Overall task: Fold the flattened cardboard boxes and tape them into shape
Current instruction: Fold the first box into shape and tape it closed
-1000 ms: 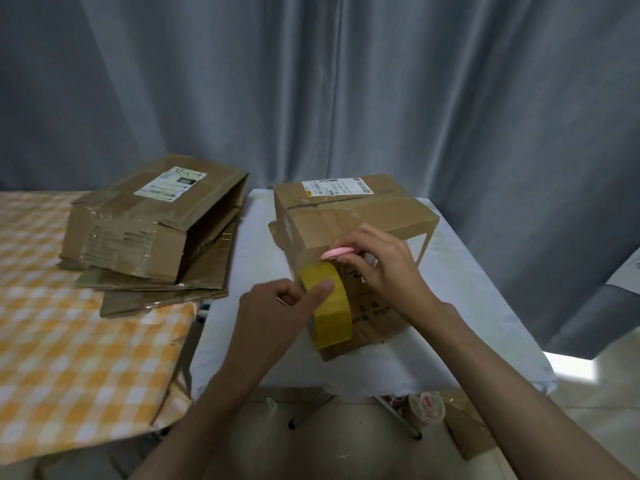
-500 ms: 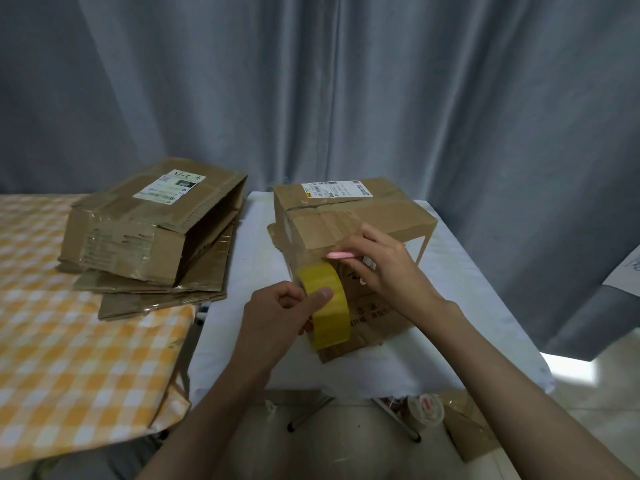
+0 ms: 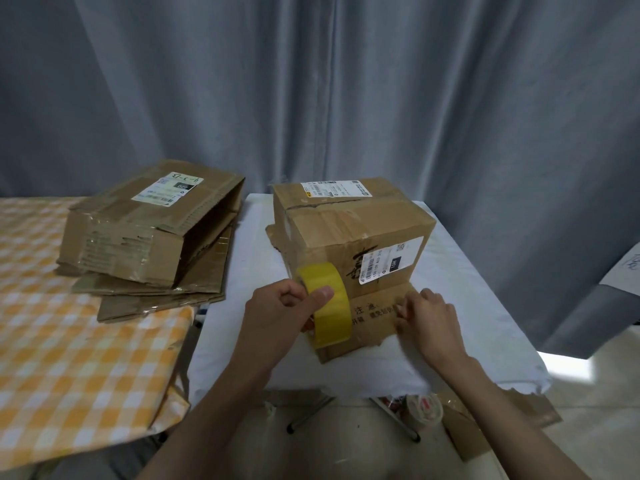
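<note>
Right now the left hand [image 3: 277, 313] grips the yellow tape roll [image 3: 327, 303] against the front of the cardboard box [image 3: 349, 230] on the white table [image 3: 460, 289]; the right hand [image 3: 429, 317], fingers loosely curled, presses the box's lower flap [image 3: 374, 320].

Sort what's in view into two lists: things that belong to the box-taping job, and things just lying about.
In the job:
- yellow tape roll, held by the left hand
- upright box, its front flap under the right hand
- flattened boxes waiting on the checked table

Lying about:
- pale tape roll on the floor
- cardboard scrap on the floor
- grey curtain
</note>
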Demonstrator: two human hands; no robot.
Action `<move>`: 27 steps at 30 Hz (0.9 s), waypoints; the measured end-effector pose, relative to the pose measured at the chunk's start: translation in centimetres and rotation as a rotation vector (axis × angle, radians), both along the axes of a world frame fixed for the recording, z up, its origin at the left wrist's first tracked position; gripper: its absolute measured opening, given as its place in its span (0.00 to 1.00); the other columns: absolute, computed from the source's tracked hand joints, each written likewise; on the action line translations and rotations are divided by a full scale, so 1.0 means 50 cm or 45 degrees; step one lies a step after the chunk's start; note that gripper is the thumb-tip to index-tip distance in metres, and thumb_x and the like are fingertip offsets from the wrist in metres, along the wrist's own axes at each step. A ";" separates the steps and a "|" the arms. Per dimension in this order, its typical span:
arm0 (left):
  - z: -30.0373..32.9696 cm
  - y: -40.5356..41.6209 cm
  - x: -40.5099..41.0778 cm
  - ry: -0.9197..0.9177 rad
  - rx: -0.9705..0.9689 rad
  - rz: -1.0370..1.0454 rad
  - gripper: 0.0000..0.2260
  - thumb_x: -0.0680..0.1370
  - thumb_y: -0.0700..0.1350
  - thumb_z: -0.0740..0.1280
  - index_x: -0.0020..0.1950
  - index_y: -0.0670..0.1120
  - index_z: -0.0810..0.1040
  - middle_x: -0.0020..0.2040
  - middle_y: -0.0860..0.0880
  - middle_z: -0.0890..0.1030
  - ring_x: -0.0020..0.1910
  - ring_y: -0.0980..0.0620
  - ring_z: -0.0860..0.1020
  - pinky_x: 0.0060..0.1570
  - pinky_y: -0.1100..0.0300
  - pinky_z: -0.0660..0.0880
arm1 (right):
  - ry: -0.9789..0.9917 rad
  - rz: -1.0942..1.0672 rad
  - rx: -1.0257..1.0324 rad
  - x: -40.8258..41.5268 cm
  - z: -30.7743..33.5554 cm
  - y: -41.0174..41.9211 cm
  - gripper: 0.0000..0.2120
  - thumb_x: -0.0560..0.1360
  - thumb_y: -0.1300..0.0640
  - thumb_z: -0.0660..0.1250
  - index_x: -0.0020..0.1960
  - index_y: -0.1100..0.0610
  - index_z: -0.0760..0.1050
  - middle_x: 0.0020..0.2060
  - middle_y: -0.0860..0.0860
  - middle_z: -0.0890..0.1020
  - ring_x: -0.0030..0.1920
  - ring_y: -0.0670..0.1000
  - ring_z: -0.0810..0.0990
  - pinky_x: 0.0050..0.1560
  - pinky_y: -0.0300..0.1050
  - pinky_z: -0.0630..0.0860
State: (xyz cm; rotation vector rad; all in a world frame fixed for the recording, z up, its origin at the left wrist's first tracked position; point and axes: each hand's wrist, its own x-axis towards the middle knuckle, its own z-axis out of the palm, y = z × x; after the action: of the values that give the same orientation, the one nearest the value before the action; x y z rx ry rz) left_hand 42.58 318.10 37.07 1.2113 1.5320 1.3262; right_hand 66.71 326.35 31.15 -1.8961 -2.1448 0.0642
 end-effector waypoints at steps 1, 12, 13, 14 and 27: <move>0.001 0.000 0.000 0.005 0.000 0.002 0.16 0.71 0.54 0.75 0.39 0.41 0.80 0.30 0.46 0.81 0.31 0.54 0.80 0.34 0.64 0.75 | 0.017 0.027 -0.009 -0.018 0.021 0.004 0.11 0.75 0.51 0.71 0.42 0.53 0.71 0.45 0.50 0.72 0.47 0.52 0.70 0.49 0.48 0.68; 0.011 -0.003 -0.012 0.224 0.028 0.018 0.14 0.70 0.53 0.77 0.36 0.44 0.79 0.31 0.46 0.80 0.35 0.46 0.81 0.38 0.52 0.79 | 1.676 0.013 -0.845 -0.213 0.182 -0.023 0.11 0.77 0.58 0.72 0.55 0.63 0.82 0.38 0.55 0.79 0.32 0.48 0.77 0.25 0.35 0.73; 0.013 -0.003 -0.012 0.255 0.039 0.012 0.14 0.70 0.52 0.77 0.36 0.44 0.78 0.30 0.46 0.79 0.34 0.46 0.80 0.39 0.50 0.78 | 1.695 0.003 -0.863 -0.214 0.179 -0.021 0.10 0.77 0.60 0.71 0.57 0.62 0.82 0.40 0.55 0.80 0.34 0.48 0.77 0.26 0.35 0.73; 0.014 -0.004 -0.011 0.287 0.051 0.005 0.14 0.70 0.52 0.77 0.35 0.44 0.78 0.29 0.47 0.78 0.33 0.47 0.79 0.38 0.50 0.78 | 1.702 -0.008 -0.880 -0.215 0.177 -0.019 0.10 0.77 0.62 0.70 0.57 0.60 0.83 0.42 0.56 0.80 0.35 0.49 0.77 0.27 0.36 0.74; 0.000 0.001 -0.018 0.723 0.221 0.037 0.14 0.71 0.59 0.73 0.39 0.50 0.77 0.33 0.54 0.77 0.33 0.59 0.76 0.34 0.66 0.70 | 1.833 -0.048 -0.886 -0.187 0.127 -0.039 0.05 0.77 0.64 0.69 0.52 0.62 0.82 0.40 0.57 0.81 0.38 0.51 0.79 0.39 0.42 0.78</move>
State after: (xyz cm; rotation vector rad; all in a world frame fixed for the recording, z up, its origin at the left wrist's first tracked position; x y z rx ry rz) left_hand 41.70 318.17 37.08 1.7917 1.8481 1.2107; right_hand 57.35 324.41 37.48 -1.2779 -1.0501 1.7128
